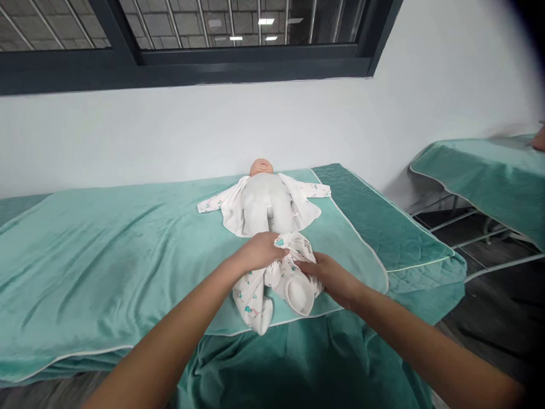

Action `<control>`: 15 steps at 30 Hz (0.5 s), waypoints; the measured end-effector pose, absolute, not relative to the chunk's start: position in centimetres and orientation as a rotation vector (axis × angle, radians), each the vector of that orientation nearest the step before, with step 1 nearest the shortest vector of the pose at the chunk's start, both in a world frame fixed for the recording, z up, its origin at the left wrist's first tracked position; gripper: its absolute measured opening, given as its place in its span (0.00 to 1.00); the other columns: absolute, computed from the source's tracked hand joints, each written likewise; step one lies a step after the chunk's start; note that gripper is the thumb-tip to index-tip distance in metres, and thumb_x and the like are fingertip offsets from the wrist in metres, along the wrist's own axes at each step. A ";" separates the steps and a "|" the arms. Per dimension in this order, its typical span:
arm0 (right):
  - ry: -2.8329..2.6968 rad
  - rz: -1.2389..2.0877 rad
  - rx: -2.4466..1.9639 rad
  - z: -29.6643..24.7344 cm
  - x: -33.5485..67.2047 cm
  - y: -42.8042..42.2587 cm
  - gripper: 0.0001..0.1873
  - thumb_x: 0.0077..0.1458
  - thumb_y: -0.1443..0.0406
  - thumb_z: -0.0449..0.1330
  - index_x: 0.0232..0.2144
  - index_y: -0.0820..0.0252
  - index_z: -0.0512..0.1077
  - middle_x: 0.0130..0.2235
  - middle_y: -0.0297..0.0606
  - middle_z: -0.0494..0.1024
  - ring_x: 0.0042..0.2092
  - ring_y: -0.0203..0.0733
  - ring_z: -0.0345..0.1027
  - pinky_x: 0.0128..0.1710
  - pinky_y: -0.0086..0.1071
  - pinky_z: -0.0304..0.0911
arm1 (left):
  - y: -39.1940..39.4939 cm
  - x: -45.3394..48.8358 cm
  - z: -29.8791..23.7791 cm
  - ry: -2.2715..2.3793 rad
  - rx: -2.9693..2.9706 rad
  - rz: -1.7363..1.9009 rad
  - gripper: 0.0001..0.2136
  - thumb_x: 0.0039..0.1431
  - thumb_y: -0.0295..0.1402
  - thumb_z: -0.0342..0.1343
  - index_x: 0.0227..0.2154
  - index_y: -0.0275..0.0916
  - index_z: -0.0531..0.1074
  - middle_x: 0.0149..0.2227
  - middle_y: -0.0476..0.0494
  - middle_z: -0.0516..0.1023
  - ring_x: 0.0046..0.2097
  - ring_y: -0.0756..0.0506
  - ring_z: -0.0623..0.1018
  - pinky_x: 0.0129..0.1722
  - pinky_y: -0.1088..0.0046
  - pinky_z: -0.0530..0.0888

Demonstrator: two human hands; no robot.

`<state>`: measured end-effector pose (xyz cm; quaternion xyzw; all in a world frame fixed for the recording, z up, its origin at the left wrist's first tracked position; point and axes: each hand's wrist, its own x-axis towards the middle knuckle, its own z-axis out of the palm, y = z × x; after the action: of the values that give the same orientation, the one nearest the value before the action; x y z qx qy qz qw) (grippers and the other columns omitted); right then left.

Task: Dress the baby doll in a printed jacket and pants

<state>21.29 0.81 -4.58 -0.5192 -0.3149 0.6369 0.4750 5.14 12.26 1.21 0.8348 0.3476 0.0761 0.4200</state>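
Note:
A baby doll (266, 196) with a pale cloth body lies on its back, head toward the wall. Its arms are in the sleeves of a white printed baby top (310, 213), which is spread open at the front. Below the doll's legs, both hands hold white printed baby pants (251, 295), bunched up at the upper part. My left hand (264, 250) is closed on the gathered cloth at the left. On the right side of the bundle, my right hand (327, 275) grips the fabric, near a round cuff opening facing me. The doll's feet are hidden behind the hands and cloth.
The doll lies on a light green blanket (106, 244) with a pale edge, over a darker quilted green mattress cover (374, 221). A second green-covered bed (481, 170) with metal rails (502, 266) stands at the right. A dark-framed window (255, 65) is in the white wall behind.

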 end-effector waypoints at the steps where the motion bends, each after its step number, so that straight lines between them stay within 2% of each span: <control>1: -0.769 1.516 -1.306 -5.1 21.1 0.5 0.22 0.48 0.56 0.68 0.44 0.62 0.77 0.38 0.42 0.82 0.37 0.48 0.75 0.34 0.35 0.67 | 12.0 5.4 1.1 0.876 2.183 0.137 0.11 0.55 0.39 0.55 0.34 0.41 0.80 0.37 0.41 0.83 0.41 0.36 0.79 0.39 0.65 0.69; 5: -0.813 1.341 -1.413 -6.6 20.6 0.5 0.21 0.50 0.54 0.66 0.42 0.60 0.77 0.38 0.39 0.82 0.42 0.52 0.74 0.39 0.38 0.67 | 11.4 6.4 0.7 0.890 2.317 0.036 0.11 0.56 0.36 0.53 0.35 0.42 0.79 0.42 0.39 0.83 0.44 0.36 0.79 0.38 0.67 0.68; 9: -0.861 1.185 -1.419 -7.2 20.3 1.0 0.20 0.53 0.52 0.63 0.44 0.57 0.76 0.41 0.39 0.81 0.46 0.54 0.73 0.44 0.41 0.66 | 11.6 6.1 0.2 0.806 2.211 0.088 0.11 0.57 0.38 0.53 0.37 0.43 0.79 0.39 0.43 0.83 0.41 0.38 0.79 0.37 0.68 0.68; 13: -0.822 1.102 -1.293 -7.8 20.0 1.6 0.22 0.55 0.53 0.61 0.49 0.54 0.73 0.45 0.39 0.80 0.51 0.55 0.71 0.47 0.42 0.66 | 11.5 5.4 0.3 0.750 1.964 0.168 0.13 0.57 0.42 0.56 0.40 0.43 0.78 0.41 0.46 0.82 0.44 0.38 0.79 0.42 0.66 0.70; 15: -0.777 1.025 -1.194 -8.3 20.2 2.2 0.20 0.55 0.55 0.62 0.48 0.54 0.72 0.47 0.39 0.79 0.52 0.53 0.70 0.50 0.41 0.65 | 11.2 5.3 0.7 0.713 1.821 0.195 0.15 0.57 0.43 0.56 0.42 0.43 0.78 0.44 0.45 0.82 0.47 0.38 0.78 0.44 0.66 0.71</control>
<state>20.15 2.17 -8.30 -0.5232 -0.3405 0.4493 0.6390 5.28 11.16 0.74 0.7709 0.3020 0.0827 0.5547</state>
